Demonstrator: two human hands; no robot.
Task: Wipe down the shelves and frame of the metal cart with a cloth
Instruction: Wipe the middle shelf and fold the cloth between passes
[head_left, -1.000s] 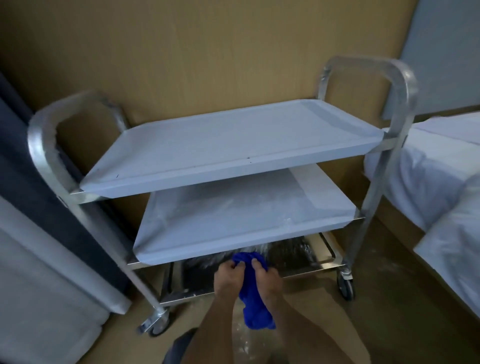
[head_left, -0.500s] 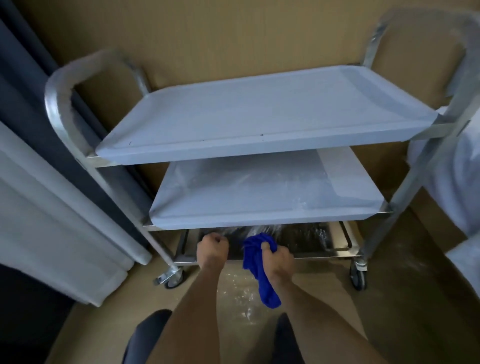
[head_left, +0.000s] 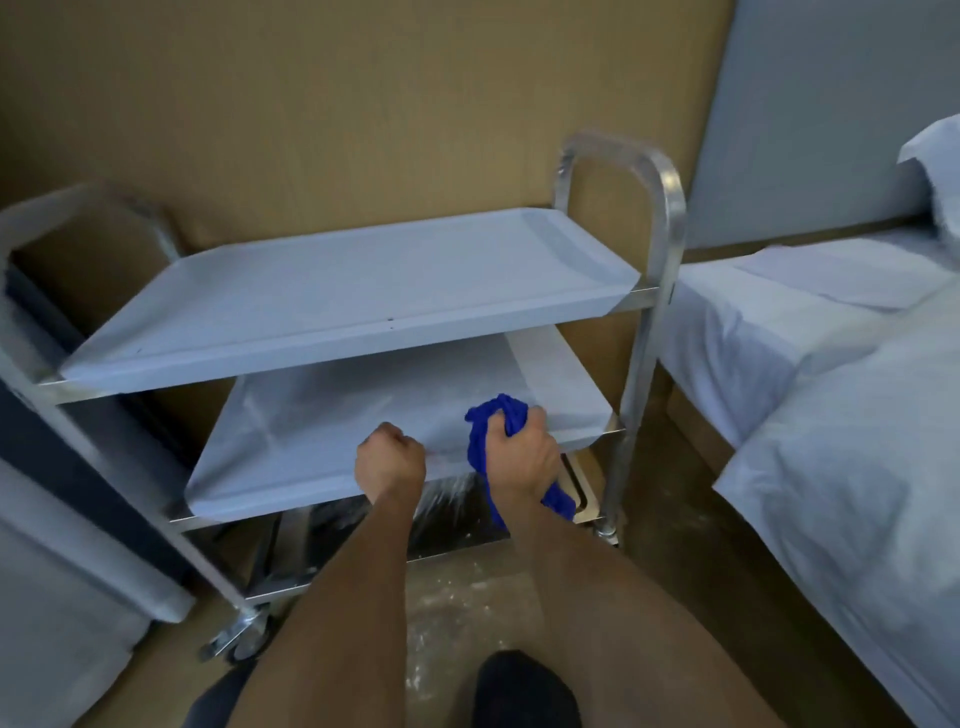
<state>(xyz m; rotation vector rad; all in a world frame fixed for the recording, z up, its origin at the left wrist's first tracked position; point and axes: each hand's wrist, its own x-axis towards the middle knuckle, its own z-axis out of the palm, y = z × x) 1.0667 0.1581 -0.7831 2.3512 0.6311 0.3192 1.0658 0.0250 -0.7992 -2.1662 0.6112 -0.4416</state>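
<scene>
Head view: right hand (head_left: 521, 457) grips blue cloth (head_left: 488, 436), left hand (head_left: 389, 460) fisted, empty

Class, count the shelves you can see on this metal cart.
3: white-film-covered top shelf, film-covered middle shelf below it, and bare shiny steel bottom shelf near the floor, partly hidden by the arms.

A bed (head_left: 852, 415) with white bedding fills the right side of the room. A white pillow (head_left: 935, 171) sits at the bed's far end, against a pale grey wall panel (head_left: 821, 109). To the bed's left stretches a tan wall (head_left: 363, 104). Far to the bed's left, pale fabric (head_left: 62, 597) hangs down to the brown floor (head_left: 675, 561).
</scene>
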